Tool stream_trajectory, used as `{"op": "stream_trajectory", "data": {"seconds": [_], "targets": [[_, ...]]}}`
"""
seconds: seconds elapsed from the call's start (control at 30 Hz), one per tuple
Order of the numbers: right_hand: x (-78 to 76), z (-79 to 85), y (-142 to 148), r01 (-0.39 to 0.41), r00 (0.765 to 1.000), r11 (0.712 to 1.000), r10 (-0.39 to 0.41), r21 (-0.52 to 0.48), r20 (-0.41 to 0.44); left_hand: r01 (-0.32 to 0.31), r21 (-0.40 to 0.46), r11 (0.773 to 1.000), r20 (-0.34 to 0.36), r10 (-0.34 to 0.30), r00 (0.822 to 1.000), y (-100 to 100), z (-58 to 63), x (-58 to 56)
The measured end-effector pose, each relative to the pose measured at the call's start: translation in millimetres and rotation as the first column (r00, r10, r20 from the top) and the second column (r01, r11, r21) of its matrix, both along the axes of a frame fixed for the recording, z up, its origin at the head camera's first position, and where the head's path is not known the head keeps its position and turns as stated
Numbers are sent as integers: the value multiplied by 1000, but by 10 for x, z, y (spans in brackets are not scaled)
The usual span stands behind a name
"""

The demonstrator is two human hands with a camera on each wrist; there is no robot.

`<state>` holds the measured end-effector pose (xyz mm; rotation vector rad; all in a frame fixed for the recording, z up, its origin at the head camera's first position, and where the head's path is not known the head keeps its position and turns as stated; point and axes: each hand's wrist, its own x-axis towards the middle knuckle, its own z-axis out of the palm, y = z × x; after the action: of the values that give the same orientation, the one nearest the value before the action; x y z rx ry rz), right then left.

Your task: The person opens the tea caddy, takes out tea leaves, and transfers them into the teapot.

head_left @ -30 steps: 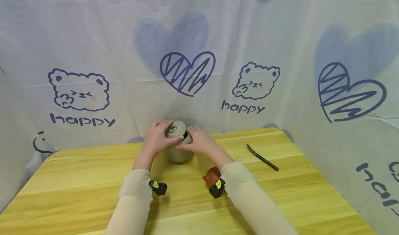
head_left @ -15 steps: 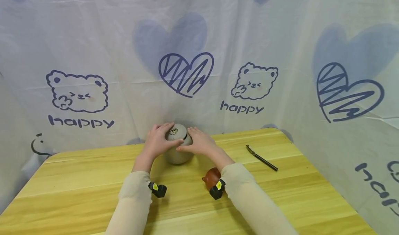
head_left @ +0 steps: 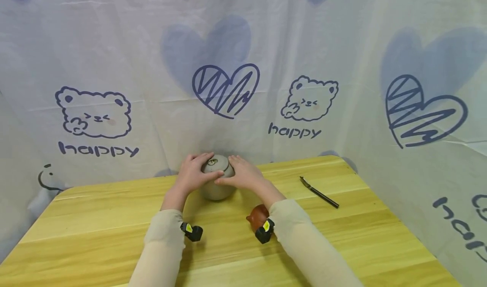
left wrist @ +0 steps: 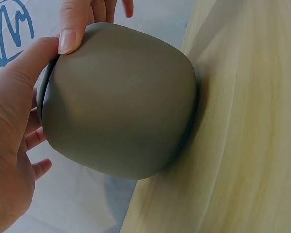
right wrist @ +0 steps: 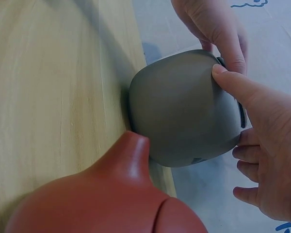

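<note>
A grey rounded jar (head_left: pixel 217 192) stands upright at the table's back edge, and its round lid (head_left: pixel 214 162) bears a small emblem. My left hand (head_left: pixel 192 173) grips the lid from the left, thumb across its front edge. From the right, my right hand (head_left: pixel 245 173) holds the jar near the rim; in the right wrist view its thumb presses the jar wall (right wrist: pixel 179 107) just below the lid seam. A thin dark gap shows along the lid's edge. The far-side fingers are partly hidden behind the jar. A red-brown teapot (head_left: pixel 258 216) sits below my right wrist.
A slim dark tool (head_left: pixel 318 192) with a lighter tip lies at right on the wooden table (head_left: pixel 114 219). Close behind the jar hangs a white curtain (head_left: pixel 152 109) with hearts and bears. In the right wrist view the teapot's spout (right wrist: pixel 128 155) points toward the jar.
The lid has come down and the dark gap at its right side has narrowed. Both hands stay round the jar, with the left fingers slightly lower.
</note>
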<state>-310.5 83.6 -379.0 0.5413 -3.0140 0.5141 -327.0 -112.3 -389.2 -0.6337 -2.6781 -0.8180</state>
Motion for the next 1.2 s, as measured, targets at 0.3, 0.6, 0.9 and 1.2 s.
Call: {"op": "stream_trajectory", "data": {"seconds": [0.3, 0.6, 0.9, 1.2], "targets": [[8, 5, -19, 2, 1000, 1000, -2, -13, -3, 18, 21, 1000, 24, -18, 1000, -26, -18, -8], [6, 21, -34, -9, 1000, 1000, 9, -12, 3, 40, 49, 998, 54, -43, 998, -71, -26, 7], [-5, 66, -43, -27, 1000, 998, 28, 64, -8, 49, 4, 999, 23, -49, 999, -196, -19, 47], [38, 20, 79, -73, 997, 989, 77, 129, -26, 23, -134, 991, -22, -27, 999, -380, -86, 245]]}}
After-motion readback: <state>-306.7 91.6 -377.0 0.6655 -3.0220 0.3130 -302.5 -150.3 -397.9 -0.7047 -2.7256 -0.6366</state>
